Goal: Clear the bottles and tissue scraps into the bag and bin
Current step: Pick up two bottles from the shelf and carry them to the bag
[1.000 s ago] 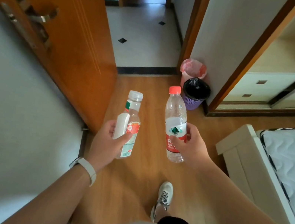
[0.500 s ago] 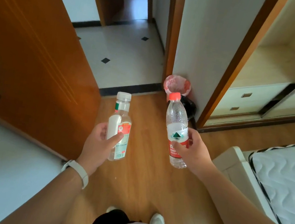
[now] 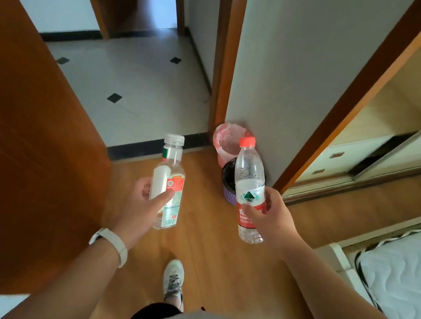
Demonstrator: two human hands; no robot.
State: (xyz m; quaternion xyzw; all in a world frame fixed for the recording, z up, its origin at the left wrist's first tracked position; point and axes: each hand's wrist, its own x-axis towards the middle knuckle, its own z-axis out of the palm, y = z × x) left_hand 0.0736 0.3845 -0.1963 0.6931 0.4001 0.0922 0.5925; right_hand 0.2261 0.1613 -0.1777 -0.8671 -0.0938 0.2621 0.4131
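Head cam: red-cap bottle (image 3: 249, 193), gripped by right hand (image 3: 274, 220), hides most of the black bin (image 3: 228, 173); pink bin (image 3: 224, 142) behind. Left hand (image 3: 137, 208) fingers wrap the white-cap bottle (image 3: 171, 169).

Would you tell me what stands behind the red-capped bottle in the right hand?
Two bins: a purple basket with a black liner and, beyond it, a pink-lined bin. The red-capped bottle covers part of both, so their contents cannot be told.

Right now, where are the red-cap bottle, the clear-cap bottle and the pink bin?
red-cap bottle (image 3: 249, 195): head view, on its label.
clear-cap bottle (image 3: 171, 163): head view, on its clear shoulder.
pink bin (image 3: 222, 136): head view, on its bag-lined rim.
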